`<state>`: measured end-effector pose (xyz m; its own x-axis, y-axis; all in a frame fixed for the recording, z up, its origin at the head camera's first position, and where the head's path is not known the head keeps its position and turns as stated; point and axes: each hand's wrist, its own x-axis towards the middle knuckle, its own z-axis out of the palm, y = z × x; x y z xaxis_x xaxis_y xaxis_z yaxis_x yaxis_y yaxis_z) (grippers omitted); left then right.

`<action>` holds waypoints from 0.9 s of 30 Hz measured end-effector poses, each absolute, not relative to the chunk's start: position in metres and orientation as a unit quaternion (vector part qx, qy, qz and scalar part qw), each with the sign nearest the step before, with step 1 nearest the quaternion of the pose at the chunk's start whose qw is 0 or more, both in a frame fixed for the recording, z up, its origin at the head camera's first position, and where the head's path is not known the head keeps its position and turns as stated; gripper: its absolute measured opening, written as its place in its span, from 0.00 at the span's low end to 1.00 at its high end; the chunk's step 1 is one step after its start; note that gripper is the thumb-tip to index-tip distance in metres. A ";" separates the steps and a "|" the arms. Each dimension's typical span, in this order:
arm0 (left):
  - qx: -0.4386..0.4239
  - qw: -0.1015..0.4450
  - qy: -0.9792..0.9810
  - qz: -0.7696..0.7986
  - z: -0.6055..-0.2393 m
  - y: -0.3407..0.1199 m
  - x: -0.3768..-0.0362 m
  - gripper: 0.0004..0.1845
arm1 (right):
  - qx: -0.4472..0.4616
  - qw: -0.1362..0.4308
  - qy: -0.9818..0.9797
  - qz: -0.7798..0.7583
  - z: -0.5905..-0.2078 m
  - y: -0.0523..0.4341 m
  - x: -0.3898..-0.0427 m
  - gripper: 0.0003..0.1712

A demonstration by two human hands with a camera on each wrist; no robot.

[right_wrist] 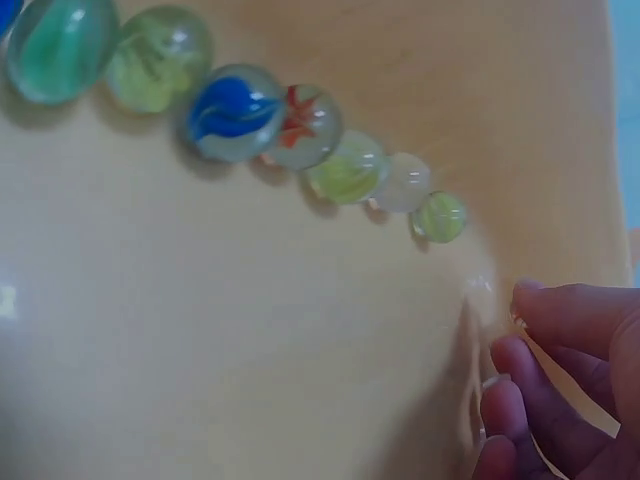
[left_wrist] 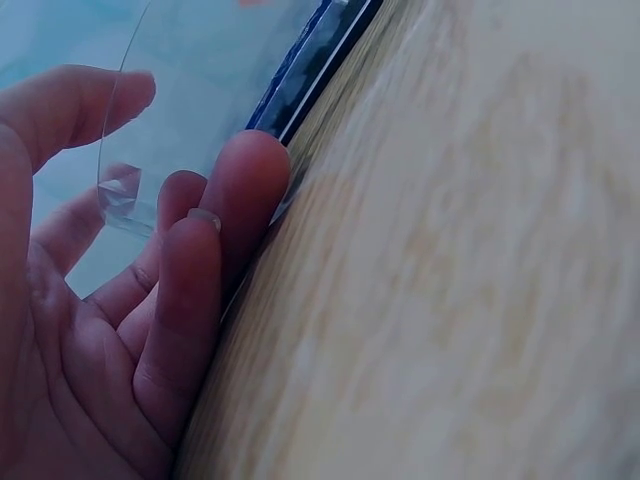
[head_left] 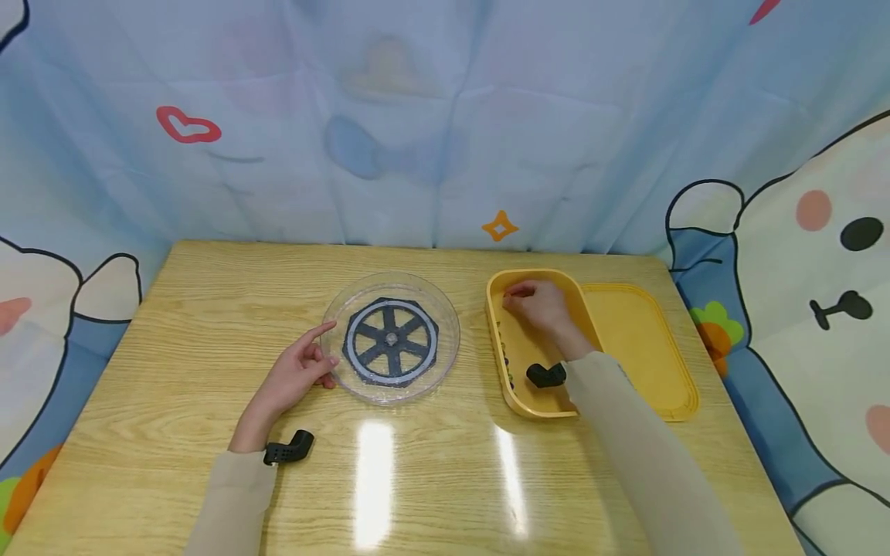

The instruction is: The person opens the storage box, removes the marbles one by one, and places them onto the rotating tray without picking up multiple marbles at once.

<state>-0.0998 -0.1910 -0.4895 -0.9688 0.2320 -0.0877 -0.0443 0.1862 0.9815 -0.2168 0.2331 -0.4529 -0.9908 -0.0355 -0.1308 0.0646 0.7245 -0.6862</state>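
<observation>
A clear round dish [head_left: 445, 363] holds a dark six-spoked wheel shape with a pale ring [head_left: 395, 363]. My left hand [head_left: 297, 372] grips the dish's near-left rim; in the left wrist view its fingers [left_wrist: 250, 180] lie low by the dish's edge. My right hand [head_left: 542, 305] reaches into a yellow bin [head_left: 549, 398], at its far-left corner. Thumb and index finger pinch a small glassy marble [right_wrist: 518, 316], mostly hidden by the fingertips. Several marbles, among them a blue-swirled one [right_wrist: 235, 113] and a green one [right_wrist: 438, 217], lie in a row along the bin's wall.
A flat yellow lid [head_left: 643, 347] lies right beside the bin on the wooden table [head_left: 417, 479]. A printed curtain [head_left: 431, 154] hangs behind the table and along both sides.
</observation>
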 end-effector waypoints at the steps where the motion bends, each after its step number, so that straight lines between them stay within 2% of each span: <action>1: 0.061 0.109 0.762 0.635 -0.490 -0.191 -0.100 0.33 | 0.011 0.068 0.923 -0.380 -0.452 0.233 -0.217 0.14; 13: 0.063 0.108 0.765 0.632 -0.490 -0.192 -0.104 0.33 | -0.006 0.031 0.893 -0.450 -0.426 0.228 -0.214 0.15; 23: 0.060 0.109 0.766 0.631 -0.492 -0.193 -0.100 0.33 | -0.059 -0.021 0.887 -0.457 -0.403 0.184 -0.200 0.14; 27: 0.066 0.105 0.765 0.632 -0.494 -0.192 -0.100 0.33 | -0.080 -0.023 0.885 -0.457 -0.398 0.166 -0.195 0.13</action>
<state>-0.1002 -0.1924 -0.4943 -0.9690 0.2345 -0.0776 -0.0317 0.1933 0.9806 -0.1949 0.1658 -0.3980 -0.9862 -0.1205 0.1135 -0.1623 0.5688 -0.8063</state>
